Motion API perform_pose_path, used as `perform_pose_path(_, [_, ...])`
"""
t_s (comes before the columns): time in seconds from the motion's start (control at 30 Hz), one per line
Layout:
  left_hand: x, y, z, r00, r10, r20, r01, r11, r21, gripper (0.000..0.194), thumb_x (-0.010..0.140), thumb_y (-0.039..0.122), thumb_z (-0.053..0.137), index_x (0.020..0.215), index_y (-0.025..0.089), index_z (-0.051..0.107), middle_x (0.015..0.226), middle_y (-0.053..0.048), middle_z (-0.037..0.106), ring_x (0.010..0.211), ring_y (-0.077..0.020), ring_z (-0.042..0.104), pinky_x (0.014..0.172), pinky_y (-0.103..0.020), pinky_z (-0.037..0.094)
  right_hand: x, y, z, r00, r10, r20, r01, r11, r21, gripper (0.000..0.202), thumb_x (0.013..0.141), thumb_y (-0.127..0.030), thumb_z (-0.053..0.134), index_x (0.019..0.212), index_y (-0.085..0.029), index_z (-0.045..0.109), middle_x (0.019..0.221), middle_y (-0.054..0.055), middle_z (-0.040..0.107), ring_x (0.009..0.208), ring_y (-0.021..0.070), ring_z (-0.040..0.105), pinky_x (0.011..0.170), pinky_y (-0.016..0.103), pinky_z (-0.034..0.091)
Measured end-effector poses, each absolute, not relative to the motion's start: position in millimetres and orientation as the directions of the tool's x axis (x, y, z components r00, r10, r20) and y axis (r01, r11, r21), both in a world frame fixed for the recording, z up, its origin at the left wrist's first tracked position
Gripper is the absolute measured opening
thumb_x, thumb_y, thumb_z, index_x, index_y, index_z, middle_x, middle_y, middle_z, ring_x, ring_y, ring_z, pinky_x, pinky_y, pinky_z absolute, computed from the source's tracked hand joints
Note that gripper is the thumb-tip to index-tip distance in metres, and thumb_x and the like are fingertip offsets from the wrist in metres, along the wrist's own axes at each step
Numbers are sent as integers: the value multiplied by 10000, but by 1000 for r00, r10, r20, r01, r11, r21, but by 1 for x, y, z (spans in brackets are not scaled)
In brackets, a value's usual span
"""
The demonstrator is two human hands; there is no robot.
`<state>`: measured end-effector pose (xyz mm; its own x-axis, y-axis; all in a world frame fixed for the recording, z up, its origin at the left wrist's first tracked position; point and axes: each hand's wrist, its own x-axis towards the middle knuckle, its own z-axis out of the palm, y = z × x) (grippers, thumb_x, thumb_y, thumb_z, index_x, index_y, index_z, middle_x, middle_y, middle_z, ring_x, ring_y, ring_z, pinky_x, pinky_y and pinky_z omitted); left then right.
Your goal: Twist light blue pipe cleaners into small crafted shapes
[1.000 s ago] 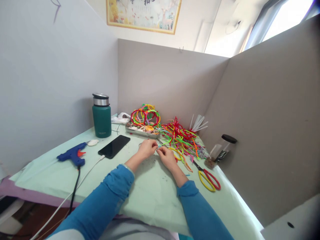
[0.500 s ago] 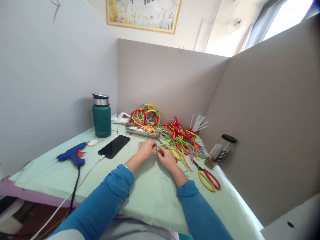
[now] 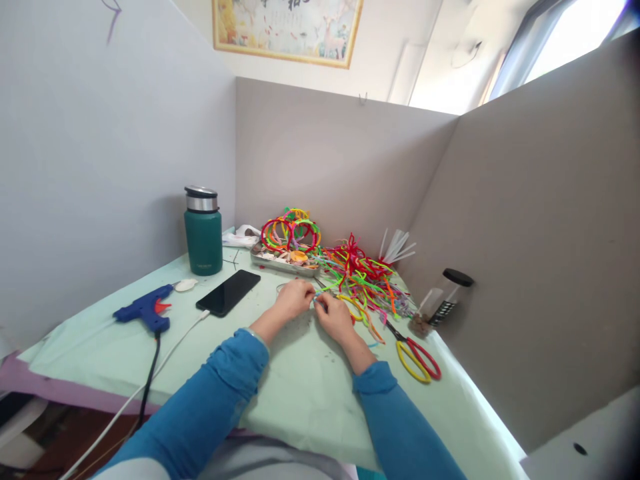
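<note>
My left hand (image 3: 296,298) and my right hand (image 3: 334,316) meet over the middle of the table, fingertips almost touching. Both pinch a short light-blue pipe cleaner (image 3: 315,299), of which only a bit shows between the fingers. Just beyond and to the right of my right hand spreads a tangled heap of pipe cleaners (image 3: 360,267) in red, green, orange and other colours. Scissors (image 3: 419,360) with red and yellow handles lie to the right of that hand. A metal tray (image 3: 287,267) with small pieces stands behind my left hand, with colourful pipe-cleaner rings (image 3: 291,233) on it.
On the left are a blue glue gun (image 3: 147,307) with its cord, a black phone (image 3: 229,293) on a white cable, and a green bottle (image 3: 203,240). A clear jar (image 3: 445,300) with a black lid tilts at right. Grey partitions (image 3: 345,147) enclose the table.
My right fingertips have shifted very slightly, and less of the light-blue pipe cleaner shows between the hands. Everything else is where it was.
</note>
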<state>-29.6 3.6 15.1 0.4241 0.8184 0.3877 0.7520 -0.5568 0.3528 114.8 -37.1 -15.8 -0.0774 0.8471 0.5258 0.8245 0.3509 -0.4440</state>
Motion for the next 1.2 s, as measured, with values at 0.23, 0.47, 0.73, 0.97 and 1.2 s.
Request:
perform_pose_path(0.23, [-30,5,13,447,812,375,758,-566,323,246,781,212,493,862,214,725,872,-49,704,858,-171,610,797,-241,435,116,-37,-16,-51,830,555,820,352,-452,174,827,-263,493,836,-202,656,692,17,664,606,160,561,579,248,332])
perform_pose_path(0.47, [-30,2,13,493,790,366,735,-603,311,231,773,192,499,862,216,711,898,-53,686,876,-185,610,816,-259,430,118,-35,-18,-15,827,562,822,331,-464,188,836,-282,493,867,-204,660,711,26,670,631,171,570,584,255,333])
perform_pose_path(0.73, [-31,-1,12,502,786,361,766,-598,236,192,779,247,530,865,214,698,904,-69,681,867,-207,614,771,-272,435,117,-35,-17,-11,830,557,811,334,-481,179,838,-280,505,875,-205,663,720,27,675,643,174,583,593,255,341])
perform_pose_path(0.97, [-30,-4,14,467,817,339,786,-559,263,206,796,250,522,866,218,713,909,-72,682,877,-200,608,781,-267,424,119,-34,-18,11,816,578,788,349,-508,213,851,-334,503,880,-205,669,726,26,677,621,164,575,579,250,340])
perform_pose_path(1.2, [-32,-4,14,477,799,368,768,-582,269,199,792,311,557,845,226,729,896,-70,690,872,-209,612,766,-268,426,123,-33,-15,69,813,578,780,318,-540,218,849,-346,499,817,-215,671,698,15,669,612,158,566,573,248,334])
